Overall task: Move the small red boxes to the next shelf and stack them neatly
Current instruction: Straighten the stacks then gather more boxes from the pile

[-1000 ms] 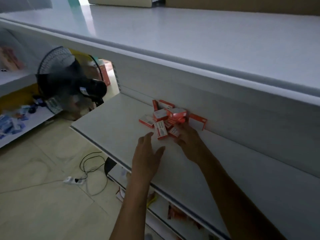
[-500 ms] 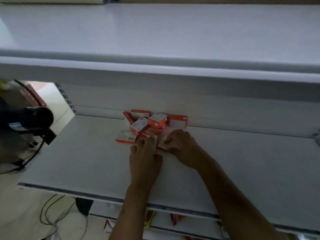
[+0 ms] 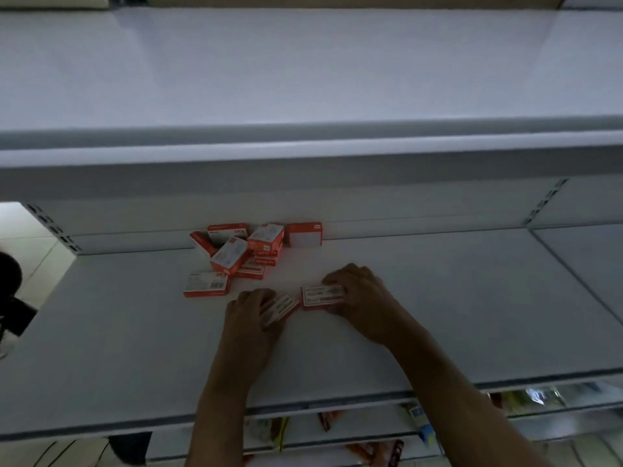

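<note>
A loose heap of small red boxes [image 3: 251, 251] lies at the back of the white middle shelf [image 3: 438, 315], against the rear panel. One box [image 3: 206, 285] lies flat in front of the heap at its left. My left hand [image 3: 251, 318] grips one red box [image 3: 281, 307], tilted, a little in front of the heap. My right hand [image 3: 360, 296] holds another red box [image 3: 323, 295] flat on the shelf, just to the right of the first. The two held boxes nearly touch.
An upper shelf [image 3: 303, 79] overhangs the middle one. To the right, past a slotted upright [image 3: 542, 203], lies the neighbouring shelf bay [image 3: 586, 264]. Lower shelves [image 3: 371, 429] hold mixed packets. A dark fan [image 3: 10, 298] stands at the left edge.
Both hands have pulled back from the heap, each with a red box in it. The camera has swung to face the shelf squarely, with the fan now at the left edge.
</note>
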Motion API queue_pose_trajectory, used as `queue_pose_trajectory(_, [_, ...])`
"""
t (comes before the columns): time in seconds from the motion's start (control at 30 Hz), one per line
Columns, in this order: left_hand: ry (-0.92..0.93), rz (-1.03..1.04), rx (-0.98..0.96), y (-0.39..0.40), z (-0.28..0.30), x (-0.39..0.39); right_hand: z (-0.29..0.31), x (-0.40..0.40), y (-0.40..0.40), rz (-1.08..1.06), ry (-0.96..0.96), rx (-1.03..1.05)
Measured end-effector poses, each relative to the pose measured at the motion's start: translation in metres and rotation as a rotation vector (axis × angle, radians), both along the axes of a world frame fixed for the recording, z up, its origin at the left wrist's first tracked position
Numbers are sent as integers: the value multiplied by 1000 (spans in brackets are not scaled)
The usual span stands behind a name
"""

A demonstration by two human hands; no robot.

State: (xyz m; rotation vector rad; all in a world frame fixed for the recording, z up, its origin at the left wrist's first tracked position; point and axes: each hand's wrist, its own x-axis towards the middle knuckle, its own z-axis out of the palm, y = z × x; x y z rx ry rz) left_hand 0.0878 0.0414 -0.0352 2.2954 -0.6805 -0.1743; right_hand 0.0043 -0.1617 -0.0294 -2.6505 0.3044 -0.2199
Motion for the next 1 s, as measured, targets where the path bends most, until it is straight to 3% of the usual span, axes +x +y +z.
queue_pose_trajectory(0.2, [-27, -179, -175, -46, 17, -35, 11, -84, -46, -331, -131, 167])
queue_pose_trajectory(0.4, [46, -359, -299, -142, 42, -108, 36, -197, -109, -627, -252, 179])
queue_pose_trajectory(0.7, [143, -519, -246, -297, 56, -274, 74, -394, -216, -809, -291, 76])
queue_pose_trajectory(1.0, [92, -639, -252, -420, 68, -387, 86, -546, -302, -933, -313, 71])
